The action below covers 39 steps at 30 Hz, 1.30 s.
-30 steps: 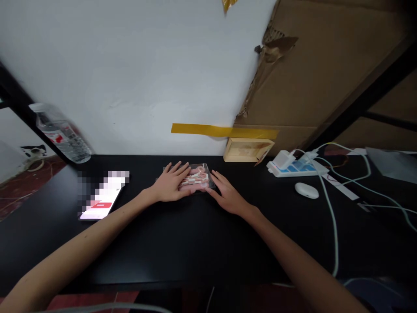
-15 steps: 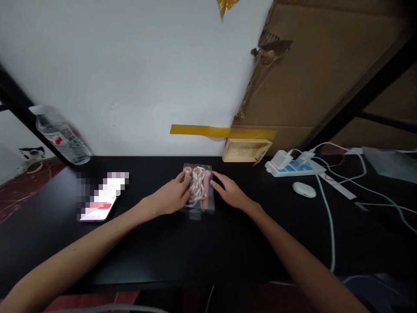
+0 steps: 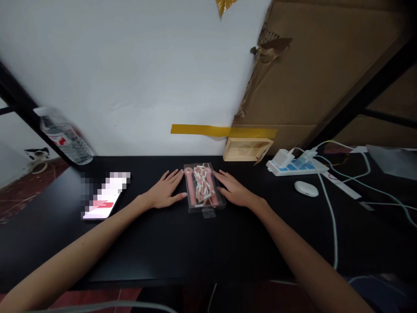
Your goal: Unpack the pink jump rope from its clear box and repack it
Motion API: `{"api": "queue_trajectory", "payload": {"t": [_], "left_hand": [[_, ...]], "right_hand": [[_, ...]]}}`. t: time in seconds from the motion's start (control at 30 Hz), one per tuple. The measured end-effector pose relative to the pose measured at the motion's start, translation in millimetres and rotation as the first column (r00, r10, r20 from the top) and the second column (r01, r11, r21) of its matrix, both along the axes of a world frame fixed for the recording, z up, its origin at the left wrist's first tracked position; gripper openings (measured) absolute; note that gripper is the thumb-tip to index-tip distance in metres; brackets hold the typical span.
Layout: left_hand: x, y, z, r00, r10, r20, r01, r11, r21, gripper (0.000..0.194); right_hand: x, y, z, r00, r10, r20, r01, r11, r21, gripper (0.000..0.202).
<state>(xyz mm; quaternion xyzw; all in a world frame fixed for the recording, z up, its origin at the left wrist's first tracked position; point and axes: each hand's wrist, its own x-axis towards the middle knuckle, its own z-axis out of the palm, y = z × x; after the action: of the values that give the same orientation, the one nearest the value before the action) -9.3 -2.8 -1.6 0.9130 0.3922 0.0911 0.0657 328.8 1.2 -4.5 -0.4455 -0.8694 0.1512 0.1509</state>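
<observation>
We find the left hand (image 3: 165, 191) and right hand (image 3: 235, 190) open, flanking the clear case (image 3: 197, 209) mid-frame (probably light, slick); we advise holding its long sides.

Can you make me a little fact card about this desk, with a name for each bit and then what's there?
Middle: clear case lying on the black desk
Inside it: two pink handles, with pink-and-white pieces between
Left hand: open, by the case's left edge; touching unclear
Right hand: open, by its right edge; touching unclear
Left side: phone, bottle
Right side: power strip, white rounded case
</observation>
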Motion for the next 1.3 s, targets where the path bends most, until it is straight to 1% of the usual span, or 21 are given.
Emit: {"api": "queue_trajectory", "payload": {"t": [0.17,0.3,0.4,0.5,0.63,0.8,0.97,1.13,1.3], "left_hand": [[1,2,4.5,0.999,-0.022,-0.028,0.021,1.000,-0.011,0.077],[1,4,5.7,0.999,-0.023,-0.025,0.022,1.000,-0.015,0.078],[2,2,6.5,1.000,-0.014,-0.014,0.013,1.000,-0.012,0.078],[3,1,7.6,1.000,-0.001,-0.004,0.001,1.000,-0.012,0.076],[3,1,7.0,1.000,0.008,-0.009,-0.008,1.000,-0.005,0.076],[3,3,5.4,1.000,0.011,-0.021,-0.011,1.000,0.001,0.076],[6,3,5.5,0.997,0.063,-0.045,-0.063,0.998,0.002,0.078],[4,3,3.4,0.997,0.063,-0.046,-0.062,0.998,0.011,0.073],[2,4,2.9,0.998,0.048,-0.051,-0.047,0.999,0.007,0.075]], "right_hand": [[-10,-8,-1.0,0.998,-0.022,0.051,0.019,0.999,0.050,0.068],[-13,-7,-5.3,0.997,-0.049,0.065,0.042,0.994,0.099,0.065],[-5,-3,-6.1,0.997,-0.042,0.068,0.037,0.997,0.073,0.063],[4,-1,-3.4,0.996,-0.037,0.078,0.035,0.999,0.027,0.066],[3,-5,1.1,0.995,-0.041,0.095,0.040,0.999,0.008,0.067],[-5,-6,0.2,0.993,-0.049,0.105,0.044,0.998,0.052,0.065],[-4,-2,-5.8,0.994,-0.043,0.103,0.033,0.994,0.099,0.061],[-2,-1,-9.1,0.996,-0.033,0.083,0.023,0.993,0.112,0.060],[-2,-3,-6.6,0.998,-0.030,0.059,0.024,0.995,0.101,0.060]]}}
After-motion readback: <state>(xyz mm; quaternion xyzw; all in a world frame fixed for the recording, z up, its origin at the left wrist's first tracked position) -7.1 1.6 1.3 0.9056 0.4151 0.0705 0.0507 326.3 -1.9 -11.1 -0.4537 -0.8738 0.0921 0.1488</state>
